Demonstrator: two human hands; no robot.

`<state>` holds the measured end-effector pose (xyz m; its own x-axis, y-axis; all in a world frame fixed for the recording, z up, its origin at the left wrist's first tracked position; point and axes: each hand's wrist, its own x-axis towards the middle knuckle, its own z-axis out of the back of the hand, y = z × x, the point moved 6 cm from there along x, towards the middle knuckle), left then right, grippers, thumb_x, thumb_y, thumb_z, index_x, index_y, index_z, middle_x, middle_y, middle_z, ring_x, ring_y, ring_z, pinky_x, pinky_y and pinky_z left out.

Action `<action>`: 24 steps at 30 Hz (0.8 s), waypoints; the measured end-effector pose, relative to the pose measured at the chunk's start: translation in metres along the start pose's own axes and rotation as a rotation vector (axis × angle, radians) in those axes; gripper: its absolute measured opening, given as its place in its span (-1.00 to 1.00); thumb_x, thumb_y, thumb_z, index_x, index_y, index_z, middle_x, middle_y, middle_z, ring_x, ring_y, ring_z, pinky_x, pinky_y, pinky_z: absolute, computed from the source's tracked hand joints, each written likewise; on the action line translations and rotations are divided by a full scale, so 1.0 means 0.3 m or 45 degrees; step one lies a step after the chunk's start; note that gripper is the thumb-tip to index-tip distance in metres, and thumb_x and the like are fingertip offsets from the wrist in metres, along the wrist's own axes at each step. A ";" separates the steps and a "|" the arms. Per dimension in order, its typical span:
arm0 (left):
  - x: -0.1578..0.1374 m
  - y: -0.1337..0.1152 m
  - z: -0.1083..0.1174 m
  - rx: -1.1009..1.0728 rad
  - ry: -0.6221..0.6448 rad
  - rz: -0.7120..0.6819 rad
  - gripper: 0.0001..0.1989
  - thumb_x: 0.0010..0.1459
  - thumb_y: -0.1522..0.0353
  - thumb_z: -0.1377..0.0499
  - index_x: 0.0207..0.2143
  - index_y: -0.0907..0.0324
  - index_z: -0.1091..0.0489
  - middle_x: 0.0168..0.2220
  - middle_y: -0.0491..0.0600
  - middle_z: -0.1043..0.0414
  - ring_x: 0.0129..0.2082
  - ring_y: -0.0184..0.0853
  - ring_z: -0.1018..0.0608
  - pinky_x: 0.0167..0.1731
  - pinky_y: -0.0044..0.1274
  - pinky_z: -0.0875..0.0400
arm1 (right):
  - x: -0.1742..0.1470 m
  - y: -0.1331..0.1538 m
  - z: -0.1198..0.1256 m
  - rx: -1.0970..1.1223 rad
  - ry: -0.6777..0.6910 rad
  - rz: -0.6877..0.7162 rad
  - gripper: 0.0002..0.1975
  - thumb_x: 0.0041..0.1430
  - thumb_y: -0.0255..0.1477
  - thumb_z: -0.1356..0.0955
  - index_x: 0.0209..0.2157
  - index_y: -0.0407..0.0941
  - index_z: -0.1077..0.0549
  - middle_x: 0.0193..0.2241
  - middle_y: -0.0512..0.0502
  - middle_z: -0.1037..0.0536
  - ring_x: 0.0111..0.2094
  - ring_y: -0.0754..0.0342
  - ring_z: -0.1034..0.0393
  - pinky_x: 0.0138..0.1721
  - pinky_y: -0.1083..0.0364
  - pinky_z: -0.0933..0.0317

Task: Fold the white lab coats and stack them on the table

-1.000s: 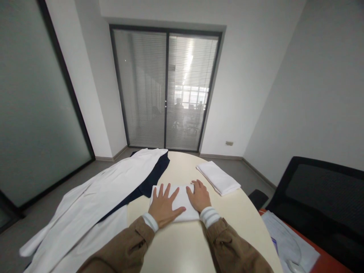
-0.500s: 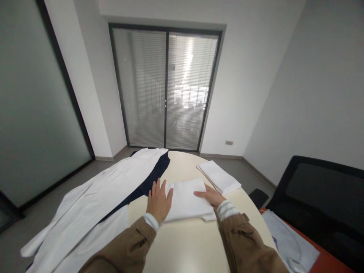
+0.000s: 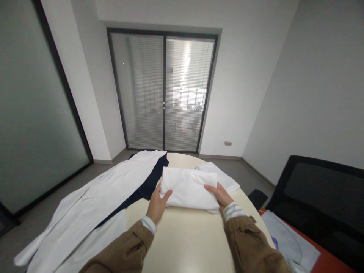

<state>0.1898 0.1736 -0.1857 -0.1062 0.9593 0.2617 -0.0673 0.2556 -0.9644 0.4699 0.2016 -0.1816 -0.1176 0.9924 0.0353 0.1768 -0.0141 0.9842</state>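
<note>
Between my two hands is a folded white garment (image 3: 189, 187), its front edge apparently lifted a little off the round table (image 3: 187, 242). My left hand (image 3: 157, 204) is closed on its left end, thumb on top and fingers mostly hidden behind. At the right end, my right hand (image 3: 221, 195) grips it the same way, thumb lying over the cloth. Just behind, a second folded white garment (image 3: 229, 179) lies on the table, partly covered by the held one.
Long white garments (image 3: 105, 193) lie spread over the table's left side and hang past its edge, with a navy garment (image 3: 155, 176) among them. A black mesh chair (image 3: 321, 204) stands on the right, with papers (image 3: 287, 235) on an orange surface. Behind is a glass door (image 3: 165, 91).
My left hand has gone from lying flat on the garment to gripping its left end. The folded garment has been raised and tilted up, and now overlaps the second one from view.
</note>
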 end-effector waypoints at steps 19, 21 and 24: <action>-0.030 0.071 -0.075 0.225 0.241 0.064 -0.65 0.23 0.09 -0.04 -0.20 0.18 -0.40 -0.20 0.05 -0.52 -0.14 -0.21 -0.54 -0.04 -0.37 -0.36 | 0.074 0.016 0.219 0.167 -0.576 0.352 -0.50 -0.09 -0.29 -0.54 -0.07 -0.12 -0.48 -0.11 -0.13 -0.62 -0.06 -0.09 -0.51 0.02 -0.03 -0.40; -0.046 0.048 -0.090 0.395 0.321 -0.042 -0.69 0.23 0.15 -0.05 -0.25 0.17 -0.43 -0.21 0.05 -0.52 -0.12 -0.20 -0.52 -0.01 -0.36 -0.34 | 0.082 0.016 0.248 0.219 -0.644 0.380 -0.54 -0.07 -0.32 -0.53 -0.09 -0.09 -0.47 -0.11 -0.09 -0.61 -0.07 -0.05 -0.51 -0.02 0.01 -0.43; -0.059 0.033 -0.096 0.512 0.335 -0.165 -0.75 0.18 0.22 -0.09 -0.23 0.18 -0.46 -0.17 0.07 -0.51 -0.07 -0.19 -0.50 0.05 -0.35 -0.31 | 0.084 0.013 0.281 0.317 -0.723 0.406 -0.59 -0.04 -0.36 -0.50 -0.11 -0.05 -0.45 -0.12 -0.06 -0.60 -0.10 -0.02 -0.52 -0.07 0.03 -0.47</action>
<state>0.2196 0.1626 -0.2008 0.1788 0.9336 0.3105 -0.4464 0.3582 -0.8200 0.5501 0.2370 -0.1915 0.4944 0.8556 0.1531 0.3446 -0.3547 0.8692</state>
